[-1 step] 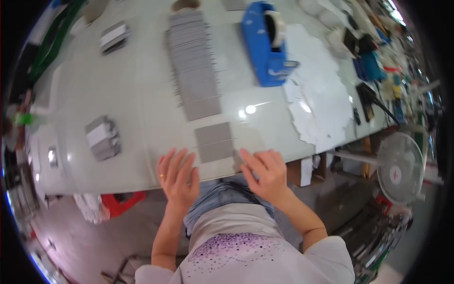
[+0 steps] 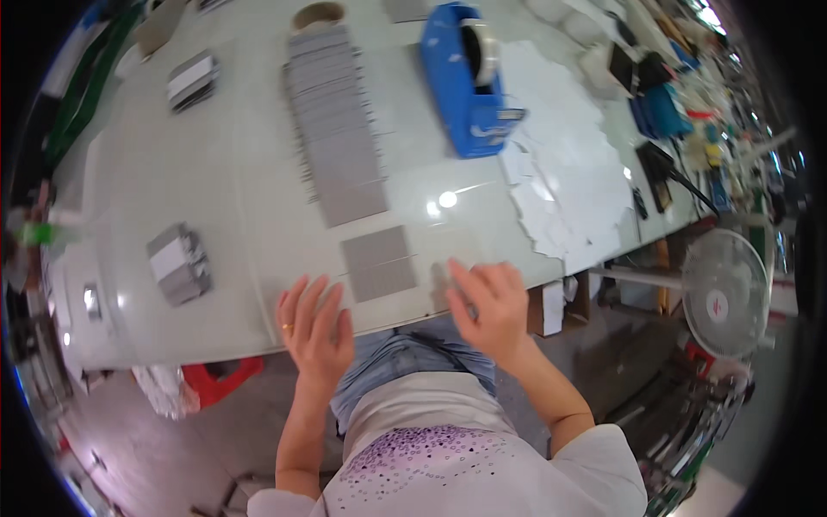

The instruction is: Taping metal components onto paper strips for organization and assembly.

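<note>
The flat square grey card (image 2: pixel 379 263) lies at the pale worktable's (image 2: pixel 241 207) near edge, between both hands; the left hand (image 2: pixel 316 323) rests open beside it, holding nothing; the right hand (image 2: pixel 487 297) (fingers spread) seems to press a small grey piece (image 2: pixel 441 280) flat; the step looks like laying out, and the next move calls for careful alignment.

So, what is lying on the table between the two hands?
In the head view, two grey cards lie side by side between the left hand and the right hand, on the white table.
</note>
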Demonstrator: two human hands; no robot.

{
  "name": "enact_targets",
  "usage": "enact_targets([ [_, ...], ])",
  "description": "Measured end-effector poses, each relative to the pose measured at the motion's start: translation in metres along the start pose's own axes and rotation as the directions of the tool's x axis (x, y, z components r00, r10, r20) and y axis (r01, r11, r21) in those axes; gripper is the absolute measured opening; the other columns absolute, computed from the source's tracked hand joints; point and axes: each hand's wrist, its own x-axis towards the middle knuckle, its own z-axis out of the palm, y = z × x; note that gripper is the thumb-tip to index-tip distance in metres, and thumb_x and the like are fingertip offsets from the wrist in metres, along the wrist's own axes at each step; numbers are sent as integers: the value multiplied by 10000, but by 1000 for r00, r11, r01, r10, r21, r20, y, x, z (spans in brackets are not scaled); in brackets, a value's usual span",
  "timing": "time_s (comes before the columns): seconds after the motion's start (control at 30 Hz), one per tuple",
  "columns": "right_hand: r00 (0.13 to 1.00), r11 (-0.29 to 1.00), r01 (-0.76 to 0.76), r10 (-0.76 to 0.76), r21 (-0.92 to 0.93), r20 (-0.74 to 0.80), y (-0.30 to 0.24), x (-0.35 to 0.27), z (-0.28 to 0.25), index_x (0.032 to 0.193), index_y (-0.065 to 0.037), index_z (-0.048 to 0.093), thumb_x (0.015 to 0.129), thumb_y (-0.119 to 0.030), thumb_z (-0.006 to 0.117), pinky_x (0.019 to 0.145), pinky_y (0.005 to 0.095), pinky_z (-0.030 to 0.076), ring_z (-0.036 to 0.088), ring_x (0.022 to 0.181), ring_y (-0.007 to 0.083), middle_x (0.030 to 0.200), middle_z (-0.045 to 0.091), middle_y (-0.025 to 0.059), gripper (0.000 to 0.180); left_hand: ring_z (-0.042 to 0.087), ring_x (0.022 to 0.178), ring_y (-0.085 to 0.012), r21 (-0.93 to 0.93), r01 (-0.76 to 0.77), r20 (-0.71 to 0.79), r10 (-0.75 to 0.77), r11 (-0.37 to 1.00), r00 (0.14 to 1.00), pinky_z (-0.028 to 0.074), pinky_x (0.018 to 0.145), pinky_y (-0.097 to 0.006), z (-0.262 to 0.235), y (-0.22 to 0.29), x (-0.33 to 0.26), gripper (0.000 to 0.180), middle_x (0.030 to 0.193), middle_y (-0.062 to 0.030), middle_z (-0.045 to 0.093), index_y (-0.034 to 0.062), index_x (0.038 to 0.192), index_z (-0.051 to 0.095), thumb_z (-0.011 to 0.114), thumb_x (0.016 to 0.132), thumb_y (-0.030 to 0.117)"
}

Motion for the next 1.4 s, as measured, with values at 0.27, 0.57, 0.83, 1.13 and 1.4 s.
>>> enact_targets([
  [0.27,986,889,-169,146,-425,-85,31,-35,-35,1176,-124,673,760,-203,759,832,419,450,558,927,280,1133,619,102,432,471,1296,-355,190,-58,151,30,980,988,297,1095,-513,8,3,5,341,1334,-119,579,79,1204,667,580,908,224],
  [0.57,895,946,-154,256,285,-366,20,-46,-20,1042,-55,630,868,-7,644,570,261,507,617,636,171,858,633,48,181,487,1282,-346,189,-38,145,10,981,989,328,1075,-517,3,0,2,331,1301,-117,600,101,1172,691,589,895,251],
  [0.83,732,211,-569,571,795,372,-5,40,7,1038,-28,568,920,-50,646,474,197,391,530,521,55,662,585,0,144,519,1248,-303,166,-43,65,32,985,997,369,1055,-486,12,2,2,318,1294,-93,602,121,1128,709,650,850,264],
  [1.13,749,378,-644,488,666,447,-17,59,33,988,-14,575,916,-57,654,448,197,381,496,501,29,677,623,15,115,510,1254,-296,195,-60,71,47,979,996,375,1051,-486,9,1,2,309,1284,-84,604,126,1104,708,681,826,258],
  [1.4,759,444,-641,486,626,433,-17,57,36,984,-17,581,912,-63,660,439,192,367,476,497,14,669,627,6,116,492,1267,-306,194,-80,118,57,978,991,374,1051,-492,8,1,3,329,1304,-93,587,116,1122,695,687,831,270],
])
